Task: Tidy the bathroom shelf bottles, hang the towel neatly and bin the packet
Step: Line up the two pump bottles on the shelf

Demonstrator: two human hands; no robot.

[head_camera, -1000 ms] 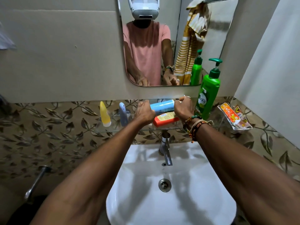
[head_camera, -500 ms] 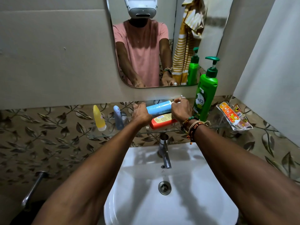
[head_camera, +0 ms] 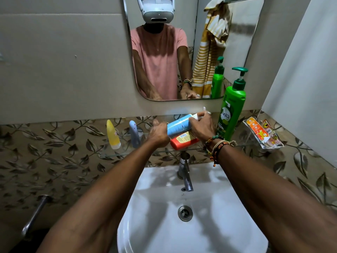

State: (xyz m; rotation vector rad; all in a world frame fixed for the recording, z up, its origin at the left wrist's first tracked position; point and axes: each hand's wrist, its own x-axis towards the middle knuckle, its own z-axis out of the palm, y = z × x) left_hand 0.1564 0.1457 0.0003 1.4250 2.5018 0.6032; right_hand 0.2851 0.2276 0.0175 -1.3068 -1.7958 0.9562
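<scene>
A light-blue bottle (head_camera: 179,124) is tilted above the glass shelf (head_camera: 116,152), its top end raised to the right. My left hand (head_camera: 158,133) grips its lower end and my right hand (head_camera: 201,126) grips its upper end. Under it an orange bottle (head_camera: 183,141) lies on its side on the shelf. A tall green pump bottle (head_camera: 230,114) stands upright just right of my right hand. A yellow tube (head_camera: 113,134) and a grey-blue tube (head_camera: 134,133) stand at the shelf's left. An orange packet (head_camera: 259,131) lies in the soap dish. A yellow striped towel (head_camera: 209,57) shows bunched in the mirror.
The mirror (head_camera: 237,42) hangs above the shelf. Below are the tap (head_camera: 185,172) and the white basin (head_camera: 191,207). A clear soap dish (head_camera: 262,145) sticks out from the right wall. A metal pipe (head_camera: 34,214) juts out at the lower left.
The blue bottle's right end has lifted off the orange bottle and now tilts upward. Both hands stayed on it.
</scene>
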